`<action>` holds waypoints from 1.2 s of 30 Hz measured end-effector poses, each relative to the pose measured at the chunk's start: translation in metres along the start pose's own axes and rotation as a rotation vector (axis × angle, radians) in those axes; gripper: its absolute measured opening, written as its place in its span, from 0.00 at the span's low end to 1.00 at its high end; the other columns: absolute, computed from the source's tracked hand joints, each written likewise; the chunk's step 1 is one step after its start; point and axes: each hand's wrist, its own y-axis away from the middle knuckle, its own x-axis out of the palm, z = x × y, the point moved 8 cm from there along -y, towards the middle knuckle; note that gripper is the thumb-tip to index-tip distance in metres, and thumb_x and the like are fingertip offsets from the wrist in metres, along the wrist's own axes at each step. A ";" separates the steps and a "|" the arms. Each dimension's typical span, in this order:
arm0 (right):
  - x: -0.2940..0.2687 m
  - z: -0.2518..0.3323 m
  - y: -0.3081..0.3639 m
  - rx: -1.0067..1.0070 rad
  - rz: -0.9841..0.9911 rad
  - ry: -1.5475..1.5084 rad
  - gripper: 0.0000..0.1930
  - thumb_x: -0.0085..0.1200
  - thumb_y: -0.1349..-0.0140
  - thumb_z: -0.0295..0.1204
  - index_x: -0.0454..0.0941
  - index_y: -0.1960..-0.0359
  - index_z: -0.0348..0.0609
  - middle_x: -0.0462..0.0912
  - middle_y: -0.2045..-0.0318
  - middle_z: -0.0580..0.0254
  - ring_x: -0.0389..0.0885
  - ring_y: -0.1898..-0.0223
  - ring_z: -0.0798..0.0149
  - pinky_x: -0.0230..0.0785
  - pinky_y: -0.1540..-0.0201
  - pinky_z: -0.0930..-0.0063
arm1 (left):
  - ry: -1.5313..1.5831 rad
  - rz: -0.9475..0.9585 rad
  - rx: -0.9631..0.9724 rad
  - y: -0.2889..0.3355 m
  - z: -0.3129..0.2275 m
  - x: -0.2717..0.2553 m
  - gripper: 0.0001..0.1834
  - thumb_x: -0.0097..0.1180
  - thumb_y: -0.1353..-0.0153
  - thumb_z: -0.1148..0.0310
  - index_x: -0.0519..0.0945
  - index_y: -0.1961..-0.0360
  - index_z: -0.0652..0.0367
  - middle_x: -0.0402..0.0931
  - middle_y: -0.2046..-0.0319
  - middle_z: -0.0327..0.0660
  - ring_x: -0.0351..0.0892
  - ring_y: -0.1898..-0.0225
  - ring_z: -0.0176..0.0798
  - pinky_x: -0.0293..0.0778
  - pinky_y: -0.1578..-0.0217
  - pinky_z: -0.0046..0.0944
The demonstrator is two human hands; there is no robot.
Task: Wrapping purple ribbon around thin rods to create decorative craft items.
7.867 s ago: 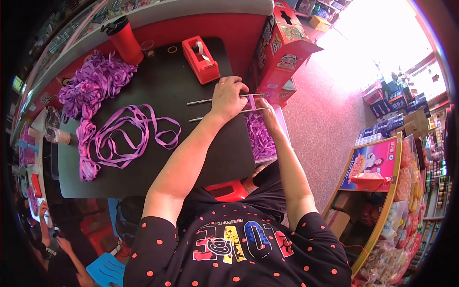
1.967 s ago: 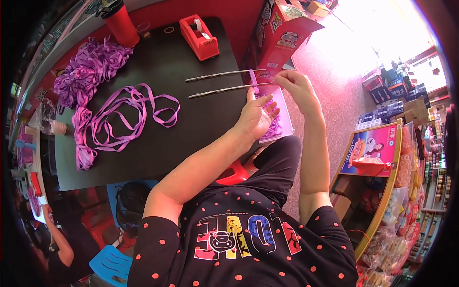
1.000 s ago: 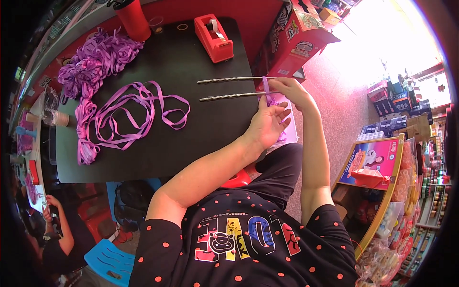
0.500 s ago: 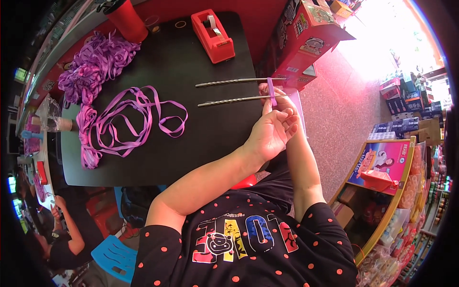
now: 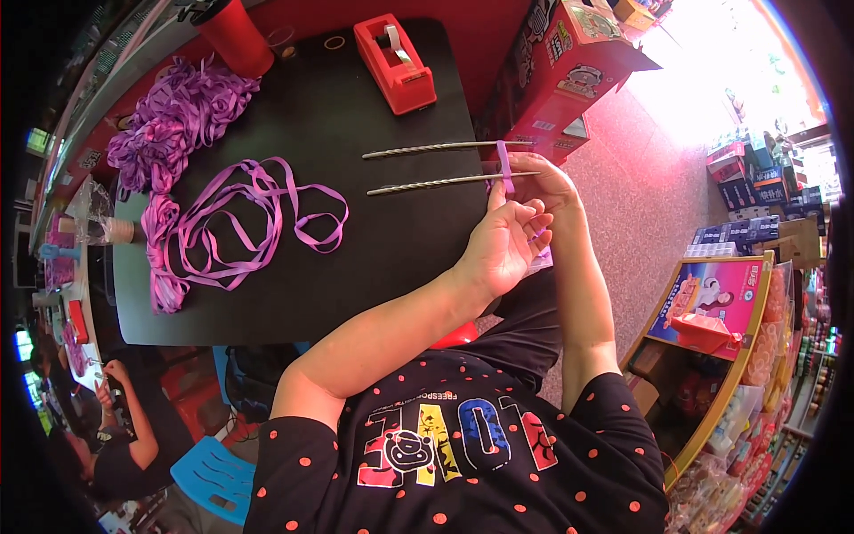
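Observation:
Two slim metal rods with spiral grooves, the upper rod (image 5: 418, 151) and the lower rod (image 5: 427, 186), lie side by side above the table's right edge. A purple ribbon (image 5: 504, 160) loops round both near their right ends. My left hand (image 5: 505, 245) is just below, palm up, fingers curled, with its forefinger against the ribbon at the lower rod; how it grips the rods is partly hidden. Behind the rods' right ends my right hand (image 5: 544, 182) is bent leftward, its fingertips closed on the ribbon and partly covered. More purple ribbon shows beside the left fingers.
On the dark table (image 5: 382, 267) lie loose ribbon coils (image 5: 267, 258) and a big purple ribbon heap (image 5: 178, 116). A red tape dispenser (image 5: 398, 67) and red cylinder (image 5: 233, 37) stand farther back. A red carton (image 5: 565, 80) stands beyond the table; a display shelf (image 5: 712, 356) is at right.
My right hand has swung up and to the right, over the back of the rods, and its forearm has shifted right. My left hand and the rods have hardly moved.

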 end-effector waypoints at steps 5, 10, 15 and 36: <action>-0.001 0.016 0.004 0.020 -0.120 0.258 0.06 0.54 0.40 0.27 0.79 0.63 0.38 0.82 0.69 0.62 0.80 0.68 0.67 0.73 0.64 0.74 | -0.068 -0.011 0.021 -0.001 0.001 -0.003 0.29 0.47 0.44 0.77 0.61 0.42 0.40 0.73 0.63 0.35 0.73 0.58 0.37 0.68 0.54 0.40; -0.002 0.026 0.008 0.048 -0.099 0.294 0.07 0.53 0.41 0.27 0.80 0.65 0.36 0.75 0.77 0.71 0.69 0.78 0.74 0.63 0.73 0.79 | -0.081 -0.019 0.025 0.001 0.000 0.001 0.33 0.46 0.46 0.77 0.59 0.39 0.37 0.72 0.60 0.36 0.72 0.57 0.38 0.68 0.52 0.42; -0.012 0.027 0.010 0.087 -0.073 0.330 0.13 0.47 0.41 0.32 0.81 0.63 0.37 0.81 0.69 0.63 0.79 0.65 0.65 0.70 0.56 0.70 | -0.084 -0.019 0.045 0.000 0.001 0.002 0.35 0.45 0.51 0.79 0.60 0.40 0.38 0.72 0.61 0.36 0.71 0.56 0.38 0.67 0.51 0.43; -0.030 0.015 0.000 -0.016 -0.234 0.392 0.10 0.58 0.40 0.32 0.79 0.62 0.38 0.82 0.67 0.60 0.81 0.67 0.66 0.75 0.62 0.73 | 0.086 0.078 -0.027 0.002 -0.002 0.007 0.17 0.48 0.49 0.75 0.70 0.57 0.44 0.73 0.66 0.34 0.73 0.58 0.38 0.67 0.50 0.43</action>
